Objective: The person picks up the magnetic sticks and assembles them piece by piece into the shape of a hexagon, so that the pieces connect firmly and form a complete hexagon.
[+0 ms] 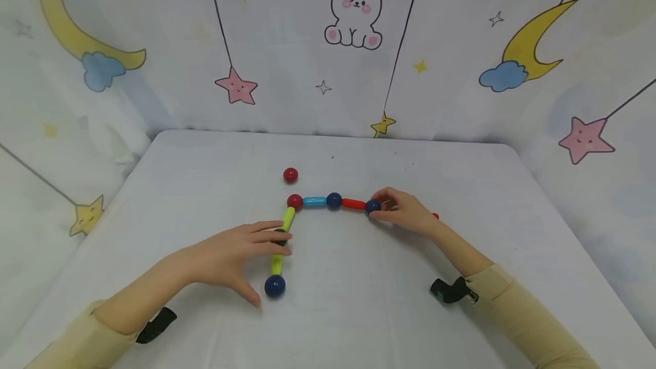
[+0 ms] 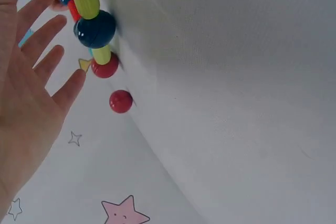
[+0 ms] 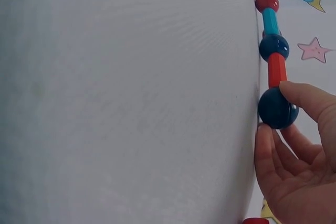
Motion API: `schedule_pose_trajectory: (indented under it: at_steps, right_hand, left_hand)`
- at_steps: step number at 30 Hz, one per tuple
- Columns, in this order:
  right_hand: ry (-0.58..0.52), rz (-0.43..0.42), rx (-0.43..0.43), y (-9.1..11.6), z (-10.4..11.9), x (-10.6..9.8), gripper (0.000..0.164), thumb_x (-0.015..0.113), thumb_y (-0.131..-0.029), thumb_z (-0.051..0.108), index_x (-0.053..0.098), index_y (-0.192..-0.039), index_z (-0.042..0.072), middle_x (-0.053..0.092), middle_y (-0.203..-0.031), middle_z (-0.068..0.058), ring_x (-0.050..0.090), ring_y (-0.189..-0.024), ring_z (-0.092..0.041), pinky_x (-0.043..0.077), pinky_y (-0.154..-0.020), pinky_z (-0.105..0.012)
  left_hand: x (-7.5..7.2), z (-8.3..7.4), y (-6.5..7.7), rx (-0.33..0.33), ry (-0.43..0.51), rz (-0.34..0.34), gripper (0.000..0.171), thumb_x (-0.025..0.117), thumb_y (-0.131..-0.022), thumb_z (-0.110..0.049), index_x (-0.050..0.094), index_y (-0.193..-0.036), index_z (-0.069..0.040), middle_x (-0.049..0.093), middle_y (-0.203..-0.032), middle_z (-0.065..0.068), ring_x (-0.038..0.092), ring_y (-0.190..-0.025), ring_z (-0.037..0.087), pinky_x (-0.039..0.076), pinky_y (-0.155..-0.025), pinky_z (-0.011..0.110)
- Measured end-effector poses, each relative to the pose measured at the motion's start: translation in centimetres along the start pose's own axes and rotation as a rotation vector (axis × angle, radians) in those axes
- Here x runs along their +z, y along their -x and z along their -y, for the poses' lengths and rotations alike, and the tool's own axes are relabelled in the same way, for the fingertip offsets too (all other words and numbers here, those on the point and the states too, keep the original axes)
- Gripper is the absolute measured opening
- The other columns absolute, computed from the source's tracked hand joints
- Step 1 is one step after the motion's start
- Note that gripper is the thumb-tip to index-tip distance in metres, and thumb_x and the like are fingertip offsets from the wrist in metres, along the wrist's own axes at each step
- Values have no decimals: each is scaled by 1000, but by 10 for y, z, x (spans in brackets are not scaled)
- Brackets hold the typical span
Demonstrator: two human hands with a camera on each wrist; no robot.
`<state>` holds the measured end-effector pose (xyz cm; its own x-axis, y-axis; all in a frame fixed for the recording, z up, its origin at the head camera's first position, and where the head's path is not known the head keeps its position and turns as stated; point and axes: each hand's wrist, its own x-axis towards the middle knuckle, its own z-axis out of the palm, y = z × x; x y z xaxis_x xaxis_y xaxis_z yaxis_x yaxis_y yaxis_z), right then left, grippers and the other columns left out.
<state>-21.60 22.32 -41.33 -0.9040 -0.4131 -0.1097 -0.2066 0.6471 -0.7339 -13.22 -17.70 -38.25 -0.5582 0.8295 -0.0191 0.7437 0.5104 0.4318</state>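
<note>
A bent chain of rods and balls lies on the white table. My right hand (image 1: 405, 211) pinches the dark blue ball (image 3: 275, 108) at its right end, thumb on one side and fingers on the other. From that ball a red rod (image 1: 353, 204) leads to a second blue ball (image 1: 334, 200), then a light blue rod (image 1: 315, 202) and a red ball (image 1: 294, 202) at the corner. Two yellow-green rods (image 1: 277, 265) run toward me, with a dark ball (image 2: 95, 29) between them and a blue ball (image 1: 275, 286) at the near end. My left hand (image 1: 230, 255) spreads its fingers over this stretch, partly covering it.
A loose red ball (image 1: 290, 175) lies behind the corner. Beyond my right wrist, a small red piece (image 1: 435, 216) shows, mostly hidden. Patterned cloth (image 1: 287, 44) with moons and stars surrounds the table (image 1: 359, 323) at the back and sides.
</note>
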Motion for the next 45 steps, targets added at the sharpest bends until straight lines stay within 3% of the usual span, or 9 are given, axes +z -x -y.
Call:
schedule_pose_trajectory:
  at_steps: [2,4,11,16,20,27,38,45]
  right_hand:
    - [4,-2,-5,0,0,0,41,73,-89,28,58,-123,10,62,-109,-6,58,-101,-22,47,-85,-36]
    - [3,-2,-13,0,-1,0,41,72,-89,27,58,-123,9,62,-110,-7,58,-101,-23,48,-85,-37]
    - [2,5,-8,-1,3,0,40,73,-89,25,58,-123,10,62,-108,-6,58,-100,-23,47,-85,-37]
    - [6,9,-6,0,2,0,41,72,-89,27,58,-123,9,62,-107,-6,58,-100,-23,47,-85,-37]
    - [-1,6,5,1,3,0,41,72,-89,28,58,-123,9,62,-108,-7,58,-100,-24,47,-85,-37]
    - [-8,-5,10,1,3,1,42,72,-90,27,57,-124,7,62,-109,-9,57,-102,-26,47,-86,-39]
    - [-7,-9,13,2,5,1,41,72,-89,27,58,-123,8,62,-108,-8,58,-102,-25,47,-87,-39]
    - [-11,-11,16,2,5,1,41,72,-89,27,59,-123,8,62,-106,-7,57,-101,-24,47,-87,-39]
  left_hand:
    - [1,1,-2,47,-58,60,68,78,-74,-58,60,-131,-26,45,-148,-3,29,-142,26,33,-107,54]
    - [4,2,-6,77,-106,70,58,76,-77,-56,64,-125,-26,51,-143,-3,34,-140,26,34,-107,52]
    - [24,3,-19,159,-192,-96,50,70,-79,-62,70,-111,-24,64,-116,-4,49,-125,22,41,-103,45]
    - [32,-1,-27,139,-224,-171,48,68,-80,-63,70,-106,-23,61,-106,-6,52,-110,16,42,-101,40]
    - [32,-8,-32,113,-227,-184,46,67,-82,-62,70,-104,-21,61,-103,-6,54,-104,14,39,-103,42]
    - [33,-11,-37,77,-209,-156,45,66,-83,-61,69,-104,-21,62,-102,-7,55,-103,13,36,-105,45]
    - [30,-12,-41,88,-209,-96,42,64,-86,-60,69,-104,-22,61,-101,-8,56,-102,13,36,-107,45]
    - [30,-12,-42,104,-215,-92,43,62,-87,-61,70,-105,-24,61,-101,-8,55,-101,12,37,-105,44]
